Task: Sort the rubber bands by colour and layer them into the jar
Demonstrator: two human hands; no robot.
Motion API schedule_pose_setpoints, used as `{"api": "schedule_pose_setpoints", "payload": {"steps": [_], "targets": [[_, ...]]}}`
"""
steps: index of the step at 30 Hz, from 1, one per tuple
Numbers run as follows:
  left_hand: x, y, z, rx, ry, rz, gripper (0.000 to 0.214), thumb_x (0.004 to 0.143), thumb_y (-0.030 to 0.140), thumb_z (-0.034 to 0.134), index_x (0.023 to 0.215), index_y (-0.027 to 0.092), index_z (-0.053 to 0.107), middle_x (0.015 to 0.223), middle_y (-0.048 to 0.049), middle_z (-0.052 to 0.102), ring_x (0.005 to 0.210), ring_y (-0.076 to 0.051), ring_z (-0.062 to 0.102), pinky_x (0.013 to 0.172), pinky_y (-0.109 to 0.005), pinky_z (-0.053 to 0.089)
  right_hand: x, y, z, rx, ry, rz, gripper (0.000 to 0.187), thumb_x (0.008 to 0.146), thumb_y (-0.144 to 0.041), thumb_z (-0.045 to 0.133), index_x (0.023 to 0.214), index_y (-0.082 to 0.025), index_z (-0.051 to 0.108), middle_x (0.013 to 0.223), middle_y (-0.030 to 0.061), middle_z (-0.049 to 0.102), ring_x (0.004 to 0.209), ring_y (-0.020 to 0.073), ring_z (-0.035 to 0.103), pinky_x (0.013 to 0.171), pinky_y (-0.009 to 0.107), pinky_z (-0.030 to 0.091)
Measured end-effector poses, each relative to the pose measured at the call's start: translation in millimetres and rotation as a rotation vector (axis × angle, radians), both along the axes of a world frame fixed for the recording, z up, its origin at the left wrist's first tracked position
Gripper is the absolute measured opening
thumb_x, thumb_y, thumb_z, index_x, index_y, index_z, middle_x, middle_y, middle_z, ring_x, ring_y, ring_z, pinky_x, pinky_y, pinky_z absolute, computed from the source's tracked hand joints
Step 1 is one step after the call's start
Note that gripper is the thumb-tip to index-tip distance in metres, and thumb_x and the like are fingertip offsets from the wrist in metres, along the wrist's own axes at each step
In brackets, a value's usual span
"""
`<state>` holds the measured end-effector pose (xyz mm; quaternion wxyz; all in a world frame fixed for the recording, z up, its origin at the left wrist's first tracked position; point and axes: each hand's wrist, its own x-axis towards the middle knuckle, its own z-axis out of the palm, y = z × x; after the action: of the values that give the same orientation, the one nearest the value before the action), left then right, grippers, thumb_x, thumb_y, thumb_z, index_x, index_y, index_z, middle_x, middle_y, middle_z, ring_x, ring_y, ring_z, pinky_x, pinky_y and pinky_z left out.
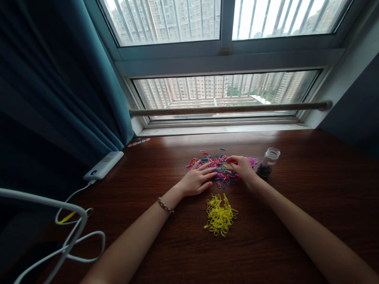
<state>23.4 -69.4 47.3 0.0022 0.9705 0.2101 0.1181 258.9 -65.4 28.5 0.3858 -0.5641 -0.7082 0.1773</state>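
A loose pile of small plastic stitch markers (227, 178), pink, red, blue and purple with a few yellow ones, lies on the table. My left hand (197, 179) rests on the pile's left side, fingers spread and nothing gripped. At the upper right edge of the pile, my right hand (241, 166) has its fingers curled together in a pinch. Whatever may be between those fingertips is too small to make out. Closer to me, between my forearms, sits a separate heap of yellow stitch markers (220, 216).
Just right of my right hand are a purple round lid (252, 161) and a tilted clear jar (271, 157) with dark contents. A white power strip (104, 165) and white cables (81, 227) lie left. Beyond the brown table (310, 189) stands a barred window.
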Motion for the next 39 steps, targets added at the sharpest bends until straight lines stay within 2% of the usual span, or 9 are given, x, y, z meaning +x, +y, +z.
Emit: {"api": "schedule_pose_setpoints", "payload": {"steps": [9,13,19,22,24,27,30,32,39], "targets": [[-8,4,-5.8,0.077,-0.116,0.104,0.028,0.085,0.031,0.039,0.102,0.024,0.060,0.113,-0.0011,0.060,0.119,-0.024,0.039,0.106,-0.051,0.010,-5,-6,-6.9,0.067,-0.188,-0.021,0.018,0.073,-0.010,0.054,0.082,-0.017,0.067,0.079,0.0055,0.066,0.074,0.0171,0.060,0.071,0.027,0.044],[-8,2,-5.5,0.127,-0.196,0.185,0.027,0.084,0.032,0.041,0.097,0.021,0.061,0.112,-0.0037,0.060,0.120,-0.024,0.038,0.106,-0.050,0.011,5,-3,15.6,-0.134,-0.021,-0.022,0.019,0.067,-0.014,0.060,0.085,-0.015,0.067,0.072,0.0042,0.067,0.067,0.0162,0.061,0.063,0.025,0.046],[7,-7,-0.9,0.072,-0.073,0.058,0.044,0.086,0.042,0.036,0.127,0.027,0.040,0.134,-0.0016,0.041,0.132,-0.025,0.017,0.106,-0.052,-0.003,-1,-31,67.0,-0.575,-0.024,0.617,0.022,0.064,-0.028,0.066,0.079,-0.012,0.068,0.065,0.0014,0.064,0.059,0.0115,0.057,0.053,0.020,0.042],[14,-7,-2.2,0.011,0.010,0.028,0.048,0.086,0.047,0.032,0.132,0.032,0.031,0.138,0.0032,0.036,0.133,-0.025,0.010,0.106,-0.051,-0.005,-20,-49,73.6,-0.691,-0.131,0.923,0.023,0.065,-0.028,0.065,0.081,-0.013,0.069,0.068,0.0013,0.066,0.061,0.0104,0.057,0.056,0.018,0.042],[16,-6,-3.8,-0.014,0.025,0.043,0.050,0.086,0.049,0.031,0.133,0.032,0.028,0.137,0.0042,0.036,0.134,-0.025,0.008,0.106,-0.050,-0.006,-26,-52,70.0,-0.704,-0.198,0.998,0.024,0.064,-0.027,0.066,0.084,-0.013,0.070,0.071,0.0014,0.067,0.062,0.0108,0.058,0.056,0.017,0.041],[14,-6,-4.8,-0.026,0.018,0.057,0.051,0.086,0.050,0.031,0.133,0.030,0.030,0.136,0.0034,0.039,0.134,-0.025,0.008,0.107,-0.049,-0.006,-22,-41,57.7,-0.588,-0.214,0.748,0.018,0.069,-0.024,0.061,0.081,-0.013,0.070,0.066,0.0012,0.066,0.059,0.0117,0.058,0.054,0.018,0.040],[13,-7,-4.0,-0.026,0.000,0.050,0.049,0.086,0.049,0.031,0.132,0.030,0.031,0.134,0.0029,0.041,0.133,-0.024,0.012,0.107,-0.049,-0.006,-10,-24,39.7,-0.248,-0.204,0.238,0.016,0.074,-0.021,0.056,0.077,-0.014,0.070,0.066,0.0031,0.066,0.060,0.0138,0.058,0.056,0.021,0.040],[12,-7,-3.6,-0.023,-0.015,0.047,0.048,0.086,0.048,0.033,0.131,0.030,0.032,0.134,0.0023,0.042,0.133,-0.024,0.015,0.107,-0.050,-0.005,-8,-17,26.1,-0.063,-0.207,0.061,0.016,0.077,-0.020,0.054,0.080,-0.016,0.070,0.075,0.0045,0.068,0.068,0.0156,0.058,0.064,0.024,0.041],[12,-7,-4.5,-0.018,-0.042,0.041,0.048,0.086,0.046,0.036,0.130,0.027,0.037,0.133,-0.0003,0.044,0.131,-0.026,0.019,0.107,-0.051,-0.002,-23,-16,-6.9,0.086,-0.269,0.062,0.010,0.076,-0.017,0.058,0.073,-0.019,0.068,0.082,0.0047,0.065,0.083,0.0190,0.050,0.076,0.030,0.041]]}}
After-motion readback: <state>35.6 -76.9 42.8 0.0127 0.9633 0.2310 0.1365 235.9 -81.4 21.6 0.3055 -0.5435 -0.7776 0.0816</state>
